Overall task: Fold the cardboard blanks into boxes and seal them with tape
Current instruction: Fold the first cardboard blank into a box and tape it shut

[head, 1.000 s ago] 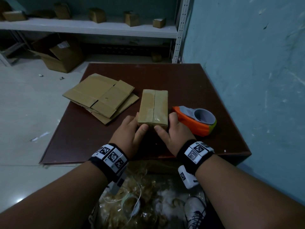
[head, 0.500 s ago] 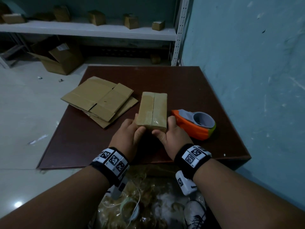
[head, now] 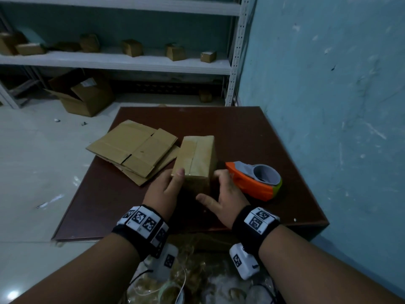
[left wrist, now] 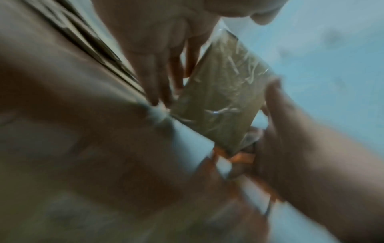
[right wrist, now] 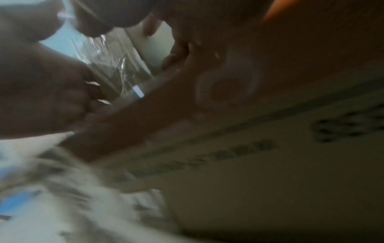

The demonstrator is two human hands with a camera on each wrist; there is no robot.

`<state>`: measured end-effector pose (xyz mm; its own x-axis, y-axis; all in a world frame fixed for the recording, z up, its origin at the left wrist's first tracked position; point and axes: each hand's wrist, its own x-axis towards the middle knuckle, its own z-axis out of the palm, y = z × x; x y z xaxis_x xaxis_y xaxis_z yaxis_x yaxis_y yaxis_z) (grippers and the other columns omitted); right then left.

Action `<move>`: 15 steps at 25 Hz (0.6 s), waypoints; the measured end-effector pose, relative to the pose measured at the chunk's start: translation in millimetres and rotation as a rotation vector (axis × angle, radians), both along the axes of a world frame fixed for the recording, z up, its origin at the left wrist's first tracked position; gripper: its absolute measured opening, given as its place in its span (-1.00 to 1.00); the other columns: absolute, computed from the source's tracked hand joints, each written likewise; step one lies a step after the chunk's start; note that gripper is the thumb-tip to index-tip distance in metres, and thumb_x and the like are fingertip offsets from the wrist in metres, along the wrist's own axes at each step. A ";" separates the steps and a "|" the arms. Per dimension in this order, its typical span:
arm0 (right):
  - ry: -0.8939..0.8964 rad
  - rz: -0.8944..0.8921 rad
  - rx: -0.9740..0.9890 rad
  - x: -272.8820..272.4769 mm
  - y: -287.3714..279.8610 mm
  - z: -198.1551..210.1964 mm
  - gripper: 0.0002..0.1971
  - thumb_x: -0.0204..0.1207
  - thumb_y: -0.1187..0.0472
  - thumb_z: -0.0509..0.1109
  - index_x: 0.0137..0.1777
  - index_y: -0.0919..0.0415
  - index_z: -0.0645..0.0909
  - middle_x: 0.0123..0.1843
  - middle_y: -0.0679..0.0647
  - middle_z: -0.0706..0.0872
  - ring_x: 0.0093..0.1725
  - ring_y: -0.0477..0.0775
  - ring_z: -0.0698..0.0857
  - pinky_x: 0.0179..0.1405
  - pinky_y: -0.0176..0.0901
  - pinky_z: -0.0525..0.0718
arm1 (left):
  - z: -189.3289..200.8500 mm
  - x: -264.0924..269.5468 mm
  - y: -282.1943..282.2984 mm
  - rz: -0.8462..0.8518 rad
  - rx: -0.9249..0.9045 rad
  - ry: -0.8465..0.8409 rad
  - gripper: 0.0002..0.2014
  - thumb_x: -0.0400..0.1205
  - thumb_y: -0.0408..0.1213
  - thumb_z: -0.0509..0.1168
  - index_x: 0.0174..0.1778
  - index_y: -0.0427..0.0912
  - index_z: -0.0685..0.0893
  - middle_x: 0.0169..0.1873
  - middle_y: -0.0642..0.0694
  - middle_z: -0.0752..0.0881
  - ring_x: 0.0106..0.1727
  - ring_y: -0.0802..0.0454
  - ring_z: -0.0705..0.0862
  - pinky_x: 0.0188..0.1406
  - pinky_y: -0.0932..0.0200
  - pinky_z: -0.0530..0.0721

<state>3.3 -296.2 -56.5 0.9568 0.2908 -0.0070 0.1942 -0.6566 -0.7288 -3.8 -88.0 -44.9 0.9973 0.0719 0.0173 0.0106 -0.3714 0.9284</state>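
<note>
A small folded cardboard box (head: 197,156) with clear tape along its top seam is tipped up at its near end above the brown table (head: 241,128). My left hand (head: 166,189) grips its near left corner, thumb on top. My right hand (head: 221,191) holds the right side, thumb spread under the near end face. The left wrist view shows the taped end face of the box (left wrist: 220,102) between the left fingers (left wrist: 158,74) and the right hand (left wrist: 301,131). The right wrist view is blurred. An orange and grey tape dispenser (head: 256,181) lies just right of my right hand.
A stack of flat cardboard blanks (head: 133,150) lies left of the box. A blue wall (head: 328,106) runs along the table's right side. White shelves (head: 131,62) with several small boxes stand behind, an open carton (head: 83,95) on the floor. A bag of scraps (head: 197,270) sits below the table's near edge.
The box's near end has come up off the table between both hands. My left thumb has moved onto its top and my right thumb has dropped lower.
</note>
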 end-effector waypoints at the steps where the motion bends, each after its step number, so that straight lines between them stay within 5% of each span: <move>1: -0.050 0.011 0.016 -2.2 4.3 1.1 -0.37 0.56 -0.39 0.40 0.48 -0.10 0.34 0.42 -0.09 0.56 0.38 -0.08 0.58 0.37 -0.05 0.60 | 4.0 1.8 -1.9 0.083 -0.091 0.065 -0.41 0.52 0.53 0.16 0.13 0.13 0.69 -0.01 0.15 0.73 0.00 0.20 0.69 -0.04 0.08 0.62; 3: -0.146 0.020 0.078 -5.7 12.0 4.5 -0.38 0.55 -0.53 0.25 0.44 -0.16 0.41 0.34 -0.13 0.58 0.32 -0.16 0.57 0.30 -0.14 0.58 | 7.4 8.9 -0.5 0.199 -0.258 0.164 -0.46 0.48 0.46 0.40 0.16 0.14 0.66 0.09 0.09 0.72 0.09 0.05 0.72 0.12 -0.03 0.69; 5: -0.164 -0.028 0.184 -6.5 15.6 7.4 -0.43 0.56 -0.57 0.16 0.40 -0.26 0.48 0.27 -0.14 0.61 0.27 -0.21 0.60 0.23 -0.17 0.63 | 3.3 19.5 5.5 0.260 -0.498 0.199 -0.11 0.27 0.48 0.57 0.39 -0.04 0.63 0.29 -0.09 0.74 0.25 -0.15 0.75 0.33 -0.29 0.70; 6: -0.140 -0.071 0.275 -6.3 16.7 9.3 -0.53 0.59 -0.50 0.23 0.36 -0.29 0.50 0.25 -0.12 0.63 0.24 -0.18 0.64 0.22 -0.14 0.68 | 3.5 21.8 7.6 0.263 -0.605 0.210 -0.02 0.23 0.45 0.60 0.44 -0.12 0.61 0.32 -0.19 0.75 0.25 -0.22 0.77 0.32 -0.33 0.71; 8: -0.043 -0.145 0.502 -5.3 19.0 13.7 -0.65 0.59 -0.18 0.49 0.33 -0.27 0.55 0.23 -0.05 0.66 0.22 -0.09 0.73 0.23 -0.04 0.78 | 7.8 22.1 9.5 0.249 -0.748 0.242 -0.17 0.33 0.30 0.57 0.41 -0.16 0.64 0.31 -0.29 0.75 0.19 -0.27 0.78 0.26 -0.35 0.74; 11: 0.035 -0.215 0.711 -1.5 18.9 19.9 -0.49 0.54 0.32 0.63 0.35 -0.15 0.57 0.26 0.02 0.71 0.24 -0.04 0.79 0.20 -0.06 0.81 | 4.6 26.4 7.2 0.277 -0.948 0.344 -0.32 0.47 0.16 0.54 0.44 -0.12 0.64 0.34 -0.32 0.72 0.23 -0.39 0.79 0.26 -0.47 0.72; 15: 0.009 -0.303 0.815 6.4 8.6 24.9 -0.44 0.50 0.45 0.63 0.40 0.01 0.59 0.26 0.00 0.78 0.24 -0.10 0.81 0.16 -0.19 0.79 | 10.5 34.2 -3.8 0.209 -1.081 0.354 -0.29 0.56 0.20 0.44 0.53 -0.19 0.61 0.36 -0.36 0.74 0.15 -0.30 0.84 -0.04 -0.18 0.84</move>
<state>9.7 -287.5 -31.6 0.9947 -0.0583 0.0848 0.0876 0.0480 -0.9950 30.3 -91.8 -34.4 0.9010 0.0430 -0.4317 0.3009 0.6549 0.6932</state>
